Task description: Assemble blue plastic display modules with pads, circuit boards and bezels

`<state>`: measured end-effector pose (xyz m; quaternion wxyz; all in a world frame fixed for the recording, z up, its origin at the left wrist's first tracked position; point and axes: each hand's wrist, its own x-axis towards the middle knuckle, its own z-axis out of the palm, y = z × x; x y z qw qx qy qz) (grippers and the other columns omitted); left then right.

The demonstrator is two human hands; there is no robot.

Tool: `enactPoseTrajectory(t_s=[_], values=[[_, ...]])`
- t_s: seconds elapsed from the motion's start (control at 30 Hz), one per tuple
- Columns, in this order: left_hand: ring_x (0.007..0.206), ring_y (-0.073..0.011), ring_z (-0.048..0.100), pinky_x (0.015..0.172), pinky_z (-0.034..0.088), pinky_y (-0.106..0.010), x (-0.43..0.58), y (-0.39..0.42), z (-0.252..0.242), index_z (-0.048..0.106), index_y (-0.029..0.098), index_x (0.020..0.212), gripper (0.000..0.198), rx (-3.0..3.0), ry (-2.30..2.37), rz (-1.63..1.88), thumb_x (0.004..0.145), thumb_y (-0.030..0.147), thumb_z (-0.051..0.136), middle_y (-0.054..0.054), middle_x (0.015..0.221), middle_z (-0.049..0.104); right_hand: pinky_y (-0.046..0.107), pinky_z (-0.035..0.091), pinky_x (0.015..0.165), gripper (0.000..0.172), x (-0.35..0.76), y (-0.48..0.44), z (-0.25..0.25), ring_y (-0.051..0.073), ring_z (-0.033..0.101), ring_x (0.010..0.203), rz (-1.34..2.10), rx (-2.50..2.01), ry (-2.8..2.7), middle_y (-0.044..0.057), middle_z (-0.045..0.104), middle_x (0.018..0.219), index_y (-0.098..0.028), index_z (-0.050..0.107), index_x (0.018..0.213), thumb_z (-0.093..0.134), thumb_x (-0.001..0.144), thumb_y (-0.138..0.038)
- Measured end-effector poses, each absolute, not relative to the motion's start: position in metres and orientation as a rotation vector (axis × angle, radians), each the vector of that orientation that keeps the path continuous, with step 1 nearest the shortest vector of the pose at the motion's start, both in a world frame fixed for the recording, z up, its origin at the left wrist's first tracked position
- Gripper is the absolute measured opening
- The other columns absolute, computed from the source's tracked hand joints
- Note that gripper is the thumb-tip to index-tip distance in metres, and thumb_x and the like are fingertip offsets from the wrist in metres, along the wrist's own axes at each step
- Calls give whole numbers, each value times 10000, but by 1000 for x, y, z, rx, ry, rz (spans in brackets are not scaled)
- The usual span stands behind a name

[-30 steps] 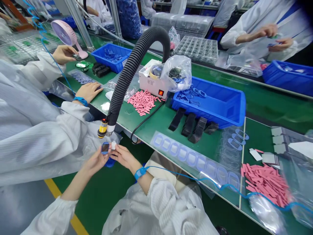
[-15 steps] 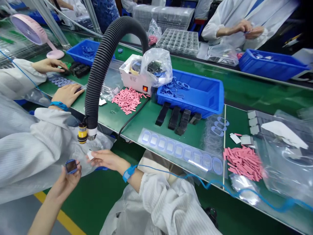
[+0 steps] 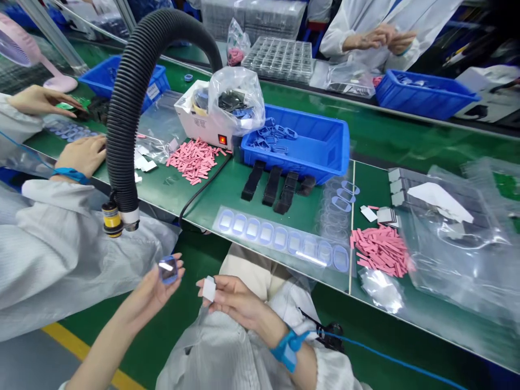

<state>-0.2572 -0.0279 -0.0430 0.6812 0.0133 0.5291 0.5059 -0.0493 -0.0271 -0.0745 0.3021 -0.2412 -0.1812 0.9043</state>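
My left hand (image 3: 152,290) holds a small blue frame with a dark, shiny window (image 3: 168,270) between thumb and fingers, below the hose end. In my right hand (image 3: 235,298), over my lap, a small white rectangular piece (image 3: 209,288) is pinched; a blue wrist strap (image 3: 289,349) is around that wrist. The two hands are apart. On the bench edge in front lies a clear strip with a row of blue oval rings (image 3: 280,238). Behind it sit several black strips (image 3: 270,187) and a blue bin (image 3: 304,149) with blue frames in it.
A black ribbed hose (image 3: 122,124) arches down at left, near a co-worker's hand (image 3: 81,157). Pink strips lie in one pile (image 3: 194,161) by a white box (image 3: 199,119) and another (image 3: 382,250) at right, beside clear plastic bags (image 3: 459,260). Another person's hands (image 3: 379,39) work across the bench.
Both my hands have moved right, away from the hose end, still holding the blue frame and the white piece. The view has shifted to the right.
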Motion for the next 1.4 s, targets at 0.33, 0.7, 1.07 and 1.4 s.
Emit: enactPoseTrajectory(t_s=[0.33,0.7,1.07,1.4], values=[[783,-109,684,659,528,-140,-104,-23,22,734,216,948,317,404,586,992,707,421,736,-10,875,758,225,370,464,331,44,-36,12,88,344,451,1846,-614,-361,-36,495,634,-289,576,851,655,726,-585],[856,-136,696,746,529,-185,-51,-21,35,720,255,957,290,453,563,976,693,369,760,-2,926,763,239,344,428,286,75,-45,22,101,328,439,1652,-706,-325,-20,461,578,-323,655,864,591,778,-588],[901,-116,695,744,523,-150,-40,-24,31,711,235,988,281,463,526,967,717,289,760,-11,1029,756,371,488,626,304,110,-61,28,231,590,853,297,-1079,-1555,88,634,964,-168,656,1124,615,830,-101],[955,-102,683,796,494,-124,-28,-24,19,709,254,984,286,443,506,954,704,247,769,2,1048,754,382,500,761,172,108,-61,37,201,597,842,85,-1310,-1711,53,672,941,-181,700,977,635,828,-126]])
